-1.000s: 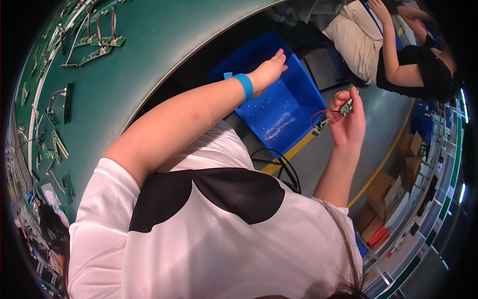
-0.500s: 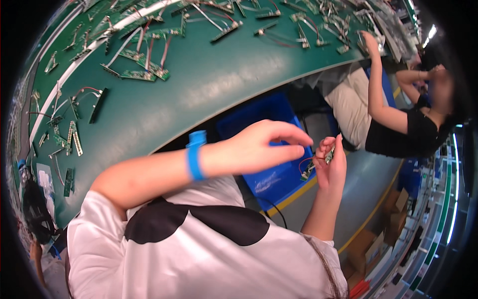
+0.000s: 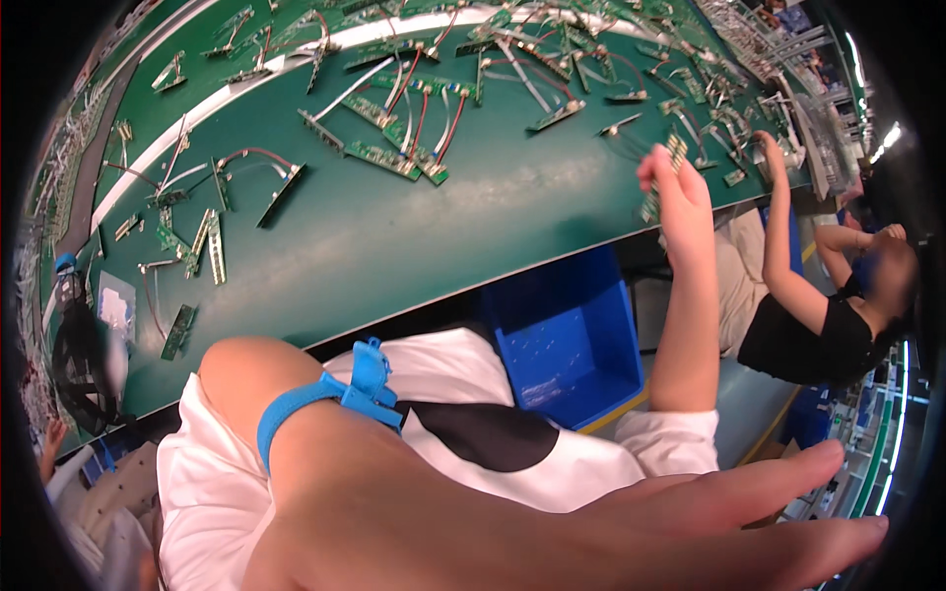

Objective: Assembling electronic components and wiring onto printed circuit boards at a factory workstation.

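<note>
My left hand (image 3: 591, 527) is large and close along the lower edge, fingers stretched out and nothing seen in it. A blue wrist strap (image 3: 313, 402) sits on that arm. My right hand (image 3: 685, 207) is closed on a small green circuit board (image 3: 677, 150), which pokes out above and below the fingers. It is held over the right part of the green table (image 3: 473, 212). More circuit boards joined by red and white wires (image 3: 394, 123) lie beyond, toward the middle of the table. The palm side of my left hand is hidden.
Loose boards (image 3: 210, 246) and a black bundle (image 3: 84, 345) lie at the left end. A blue bin (image 3: 567, 345) stands below the table edge. At the right, a co-worker in a black top (image 3: 808, 325) reaches to boards at the table's far end.
My right hand has moved up and forward over the table with the circuit board. The left hand has come away from it, down and much closer to view.
</note>
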A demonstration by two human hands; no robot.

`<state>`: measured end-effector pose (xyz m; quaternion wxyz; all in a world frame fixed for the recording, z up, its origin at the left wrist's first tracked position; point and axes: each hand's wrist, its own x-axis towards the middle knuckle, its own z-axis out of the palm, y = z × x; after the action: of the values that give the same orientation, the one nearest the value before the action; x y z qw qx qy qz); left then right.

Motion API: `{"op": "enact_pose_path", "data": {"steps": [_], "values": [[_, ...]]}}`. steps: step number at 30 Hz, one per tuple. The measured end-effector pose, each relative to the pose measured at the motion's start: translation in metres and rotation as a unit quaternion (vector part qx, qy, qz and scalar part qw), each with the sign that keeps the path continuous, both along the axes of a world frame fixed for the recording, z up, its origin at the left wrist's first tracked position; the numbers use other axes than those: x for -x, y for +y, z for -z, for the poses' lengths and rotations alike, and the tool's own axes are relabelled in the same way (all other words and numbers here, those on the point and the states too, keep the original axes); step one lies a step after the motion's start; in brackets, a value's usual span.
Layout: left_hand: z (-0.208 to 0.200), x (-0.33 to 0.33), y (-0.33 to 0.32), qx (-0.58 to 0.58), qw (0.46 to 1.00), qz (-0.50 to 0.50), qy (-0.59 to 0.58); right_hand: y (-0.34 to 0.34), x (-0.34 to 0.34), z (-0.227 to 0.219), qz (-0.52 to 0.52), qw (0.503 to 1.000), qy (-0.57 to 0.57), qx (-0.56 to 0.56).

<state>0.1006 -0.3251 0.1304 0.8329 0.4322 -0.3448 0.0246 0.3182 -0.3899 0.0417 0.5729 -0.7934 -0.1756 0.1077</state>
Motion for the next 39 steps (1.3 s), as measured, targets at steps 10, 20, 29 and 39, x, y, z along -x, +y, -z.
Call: {"op": "enact_pose_path", "data": {"steps": [10,20,29,39], "values": [[0.037,0.027,0.076,0.22,0.969,-0.038,-0.107,0.033,-0.012,0.041,-0.264,0.82,-0.364,0.353],[0.077,0.066,0.207,-0.185,0.973,-0.075,0.117,0.038,-0.043,0.032,-0.236,0.791,-0.455,0.336],[0.118,0.179,0.326,-0.507,0.433,-0.725,0.172,0.117,0.011,0.009,-0.204,0.808,-0.51,0.213],[0.149,0.224,0.383,-0.437,0.42,-0.681,0.41,0.286,0.194,0.004,-0.476,0.708,-0.521,0.024]]}}
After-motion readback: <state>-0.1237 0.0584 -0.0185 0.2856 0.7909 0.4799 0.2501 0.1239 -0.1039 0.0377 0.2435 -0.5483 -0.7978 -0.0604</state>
